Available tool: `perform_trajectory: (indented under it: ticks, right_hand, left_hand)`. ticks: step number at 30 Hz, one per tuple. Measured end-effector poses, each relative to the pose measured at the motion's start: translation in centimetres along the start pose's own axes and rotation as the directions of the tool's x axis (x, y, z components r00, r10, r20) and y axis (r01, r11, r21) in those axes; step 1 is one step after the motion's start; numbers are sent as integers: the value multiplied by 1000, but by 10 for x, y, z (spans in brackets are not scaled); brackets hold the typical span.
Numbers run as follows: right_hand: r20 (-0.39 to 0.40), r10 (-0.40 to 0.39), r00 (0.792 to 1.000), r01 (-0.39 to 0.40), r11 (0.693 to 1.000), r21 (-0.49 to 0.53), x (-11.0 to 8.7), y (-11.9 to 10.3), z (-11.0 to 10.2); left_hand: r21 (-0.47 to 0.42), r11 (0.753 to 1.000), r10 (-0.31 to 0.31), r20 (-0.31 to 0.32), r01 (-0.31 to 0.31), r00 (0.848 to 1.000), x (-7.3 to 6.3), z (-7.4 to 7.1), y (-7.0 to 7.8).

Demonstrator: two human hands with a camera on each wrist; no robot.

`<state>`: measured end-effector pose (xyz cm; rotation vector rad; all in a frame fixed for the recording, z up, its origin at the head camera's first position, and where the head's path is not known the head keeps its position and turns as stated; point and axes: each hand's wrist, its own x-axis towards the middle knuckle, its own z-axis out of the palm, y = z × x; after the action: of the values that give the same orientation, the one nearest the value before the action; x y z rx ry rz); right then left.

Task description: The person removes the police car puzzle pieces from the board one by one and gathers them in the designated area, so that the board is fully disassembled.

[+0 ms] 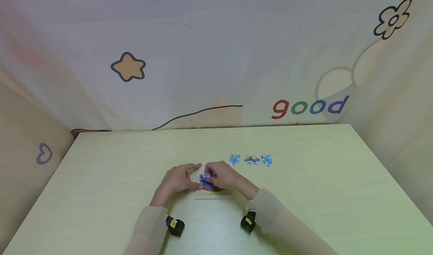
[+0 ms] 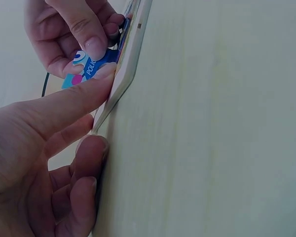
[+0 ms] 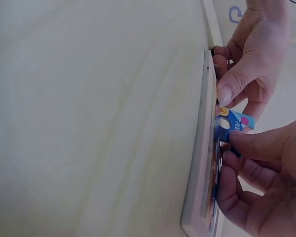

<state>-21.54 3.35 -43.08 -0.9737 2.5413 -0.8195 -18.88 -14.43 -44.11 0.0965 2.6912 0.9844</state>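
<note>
My right hand (image 1: 223, 175) pinches a blue puzzle piece with "POLICE" lettering (image 3: 235, 127) between thumb and fingers. In both wrist views the piece stands tilted up from the puzzle board (image 1: 215, 197), its lower edge at the picture surface. The board is a shallow pale-framed tray with a colourful vehicle picture, partly hidden by the hands. My left hand (image 1: 176, 179) holds the board's left side, thumb (image 2: 89, 91) over the picture beside the tilted piece and index finger at the far left corner. Its other fingers curl low beside the board.
Three loose puzzle pieces lie in a row beyond the board to the right: a light blue one (image 1: 235, 158), one with red and yellow (image 1: 252, 160), and another blue one (image 1: 267, 160). A printed curtain (image 1: 203, 59) hangs along the table's far edge (image 1: 169, 130).
</note>
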Motion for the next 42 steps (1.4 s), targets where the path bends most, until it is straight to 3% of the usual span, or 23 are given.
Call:
perform_trajectory:
  ticks: [7, 16, 19, 22, 26, 28, 35, 42]
  right_hand:
    - [16, 0, 1000, 1, 1000, -28, 0, -3, -2]
    - [17, 73, 997, -74, 993, 94, 1, 2, -4]
    - [18, 74, 997, -76, 974, 211, 0, 6, -6]
    - [31, 76, 997, -82, 932, 352, -2, 11, -9]
    - [43, 79, 996, -90, 901, 425, -5, 17, -10]
    - [33, 83, 996, -89, 901, 424, -9, 19, -12]
    - [-70, 87, 994, -62, 951, 304, -25, 33, -29]
    - [-131, 167, 977, -136, 966, 219, -42, 56, -43]
  left_hand:
    - [9, 1000, 5, 7, -5, 1000, 0, 0, 0]
    - [32, 999, -17, 20, 16, 1000, 1, 1, 2]
    - [41, 999, -29, 17, 28, 999, 1, 0, 2]
    - [48, 998, -38, 14, 37, 999, 1, 1, 2]
    - [38, 999, -32, 17, 31, 999, 0, 1, 1]
    - [32, 999, -27, 19, 26, 999, 0, 2, 2]
    - [31, 999, -42, 12, 41, 999, 0, 1, 3]
    - [23, 999, -42, 12, 42, 999, 1, 2, 2]
